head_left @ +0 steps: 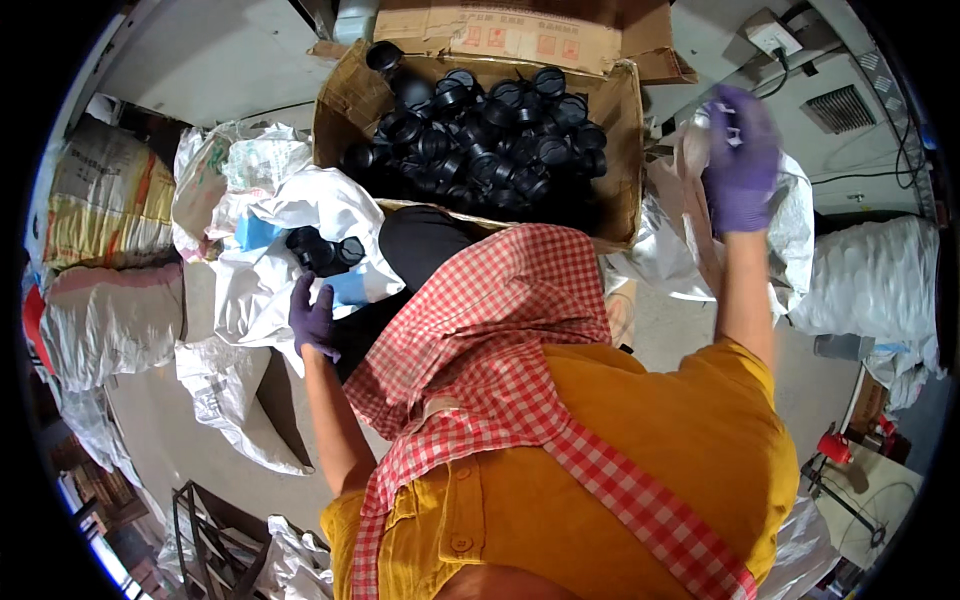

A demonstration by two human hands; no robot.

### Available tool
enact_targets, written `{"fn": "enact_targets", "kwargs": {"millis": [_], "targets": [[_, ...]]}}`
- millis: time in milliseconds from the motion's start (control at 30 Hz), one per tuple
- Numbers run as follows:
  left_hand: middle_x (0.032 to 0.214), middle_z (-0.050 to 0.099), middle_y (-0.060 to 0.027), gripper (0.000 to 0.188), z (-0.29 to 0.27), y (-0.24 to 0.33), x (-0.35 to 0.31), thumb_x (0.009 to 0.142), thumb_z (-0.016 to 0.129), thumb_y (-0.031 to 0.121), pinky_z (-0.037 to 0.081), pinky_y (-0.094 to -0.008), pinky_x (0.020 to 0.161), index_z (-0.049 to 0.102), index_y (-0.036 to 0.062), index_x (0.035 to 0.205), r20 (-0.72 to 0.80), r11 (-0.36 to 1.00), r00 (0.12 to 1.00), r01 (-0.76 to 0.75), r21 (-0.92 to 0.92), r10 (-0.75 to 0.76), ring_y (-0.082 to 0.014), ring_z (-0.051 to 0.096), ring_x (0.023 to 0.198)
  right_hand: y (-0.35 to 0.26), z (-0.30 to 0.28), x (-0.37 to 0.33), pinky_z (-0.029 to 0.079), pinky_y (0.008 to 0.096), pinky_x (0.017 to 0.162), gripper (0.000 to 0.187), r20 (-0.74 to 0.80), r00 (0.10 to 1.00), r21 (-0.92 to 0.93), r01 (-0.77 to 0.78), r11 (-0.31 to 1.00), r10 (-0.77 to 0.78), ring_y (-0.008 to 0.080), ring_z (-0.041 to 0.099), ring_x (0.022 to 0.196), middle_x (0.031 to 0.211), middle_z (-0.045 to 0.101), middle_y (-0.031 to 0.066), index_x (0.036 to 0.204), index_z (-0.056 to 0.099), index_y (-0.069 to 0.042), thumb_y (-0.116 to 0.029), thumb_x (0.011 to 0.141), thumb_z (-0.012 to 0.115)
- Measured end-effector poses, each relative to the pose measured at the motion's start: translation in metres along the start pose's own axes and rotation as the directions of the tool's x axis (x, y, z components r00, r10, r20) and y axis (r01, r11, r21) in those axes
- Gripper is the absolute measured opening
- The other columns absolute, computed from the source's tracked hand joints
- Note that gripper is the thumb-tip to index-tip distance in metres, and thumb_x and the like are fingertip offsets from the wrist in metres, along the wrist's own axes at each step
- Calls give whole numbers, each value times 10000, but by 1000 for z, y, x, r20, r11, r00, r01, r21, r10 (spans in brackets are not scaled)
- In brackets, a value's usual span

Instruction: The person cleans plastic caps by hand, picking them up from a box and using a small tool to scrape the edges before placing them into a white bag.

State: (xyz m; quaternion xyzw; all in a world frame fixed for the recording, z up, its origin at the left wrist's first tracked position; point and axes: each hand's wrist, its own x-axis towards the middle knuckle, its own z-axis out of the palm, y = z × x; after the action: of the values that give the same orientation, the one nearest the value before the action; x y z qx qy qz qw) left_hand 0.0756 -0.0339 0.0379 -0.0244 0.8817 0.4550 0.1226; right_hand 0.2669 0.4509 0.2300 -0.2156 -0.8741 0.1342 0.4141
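Note:
In front of me stands a cardboard box (626,150) heaped with black round cap-like plastic parts (490,130). My left hand (315,318), in a purple glove, is at the near edge of an opened white sack (290,205). Its fingers are apart, with nothing visible in them. Just beyond those fingers, several similar black parts (325,250) lie in the sack's mouth. My right hand (742,160), also gloved in purple, is raised over another white sack (790,225) right of the box. Motion smears its fingers, and small pale patches show there; I cannot tell whether it holds anything.
Stuffed sacks (110,320) line the left side, and a full white sack (870,275) stands at far right. A white plug adapter (775,35) with a cable is at upper right. A dark metal frame (215,540) stands at lower left. A red-checked apron (480,320) covers my lap.

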Motion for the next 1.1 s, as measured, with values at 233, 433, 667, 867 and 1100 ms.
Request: {"fn": "enact_targets", "kwargs": {"millis": [233,433,667,867,1100], "targets": [[1195,543,-128,465,12,13,-42,816,611,90,448,-281,821,475,15,1254,140,988,989,73,-134,-54,-186,560,941,20,214,-122,470,405,826,381,841,482,-163,-204,965,244,338,590,945,1020,607,196,1028,582,-67,-333,756,607],[1191,537,-133,494,10,30,-58,820,611,84,443,-284,867,437,-18,1271,192,992,981,43,-115,-20,-183,554,991,78,310,-219,429,401,916,311,885,234,-433,93,897,403,274,534,1111,1202,562,112,1083,634,-126,-258,828,512],[1180,544,-118,445,24,55,-56,813,610,74,422,-290,899,480,-26,1227,249,983,964,-48,-175,92,-174,532,1043,28,241,-147,467,405,776,335,925,380,-114,347,931,-29,253,606,883,1001,634,116,1017,646,-99,-326,787,559],[1080,574,-99,404,59,141,-56,860,530,65,431,-263,857,446,-46,1239,189,801,965,-35,-597,183,-158,545,972,-53,185,-105,439,409,656,132,347,786,650,191,735,-511,274,580,698,720,586,76,806,581,-90,-212,810,533],[1038,612,-98,441,42,145,-69,778,586,4,454,-280,841,500,9,1210,666,936,733,126,-328,135,-170,580,932,-114,148,-107,442,359,707,110,526,461,710,225,668,-715,220,543,716,736,541,40,795,585,-98,-156,710,625]]}}
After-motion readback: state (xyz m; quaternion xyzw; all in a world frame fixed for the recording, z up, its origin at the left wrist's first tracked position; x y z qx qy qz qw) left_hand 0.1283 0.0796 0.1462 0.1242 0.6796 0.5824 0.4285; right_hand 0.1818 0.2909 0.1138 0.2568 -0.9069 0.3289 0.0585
